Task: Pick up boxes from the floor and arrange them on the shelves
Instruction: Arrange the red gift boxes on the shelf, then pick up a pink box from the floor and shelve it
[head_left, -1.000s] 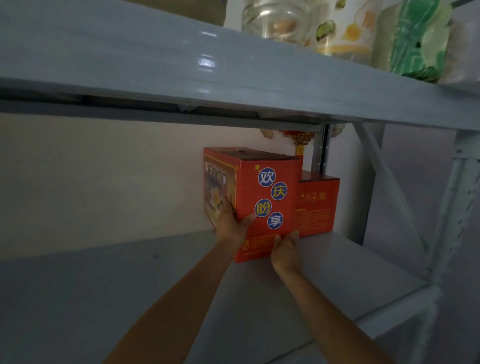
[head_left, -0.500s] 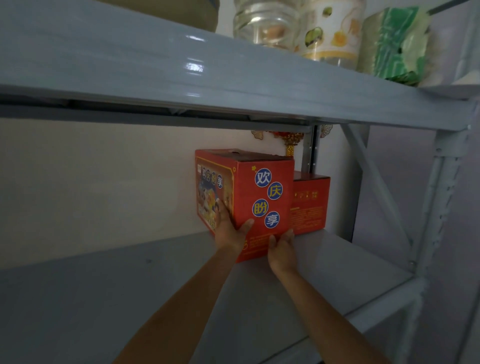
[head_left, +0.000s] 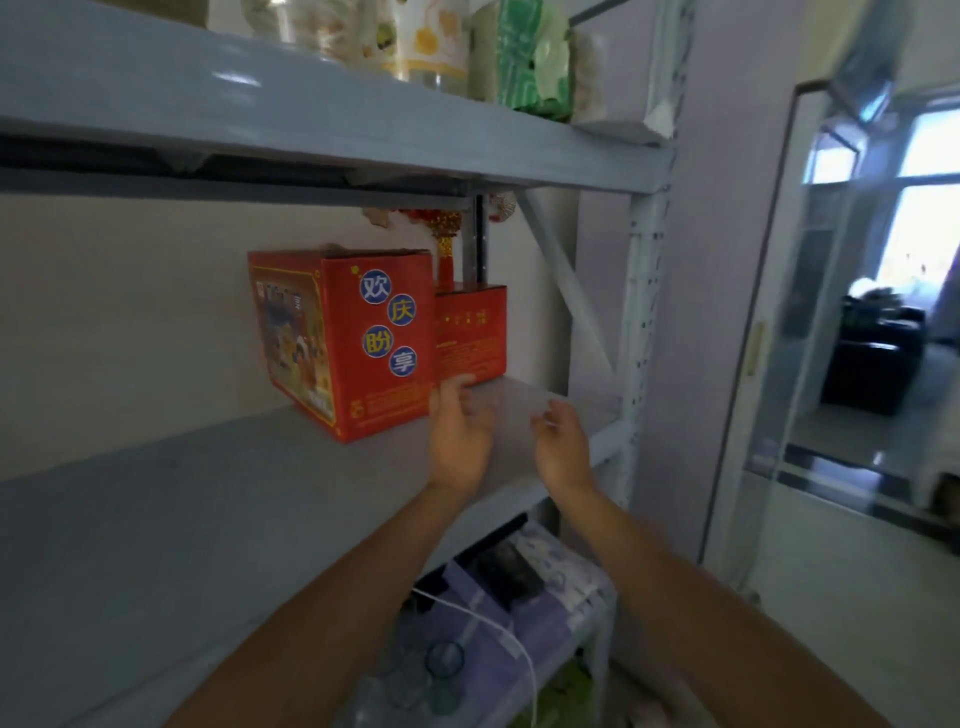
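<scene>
A tall red box (head_left: 363, 343) with blue round labels stands on the grey middle shelf (head_left: 208, 519), near the back wall. A smaller red box (head_left: 470, 332) sits against its right side, further back. My left hand (head_left: 457, 441) hovers just right of the tall box's front corner, fingers apart, holding nothing. A little to its right, my right hand (head_left: 563, 447) is also empty and spread, above the shelf's right end. Both hands are blurred.
The upper shelf (head_left: 311, 119) carries jars and a green packet (head_left: 530, 57). A perforated upright post (head_left: 641, 332) bounds the shelf on the right. Below lie cloth and a white cable (head_left: 498, 634). A glass door (head_left: 831, 312) stands at right.
Both hands have let go of the tall red box and drawn back to the right. The box stays on the shelf. The camera has swung right, showing the doorway.
</scene>
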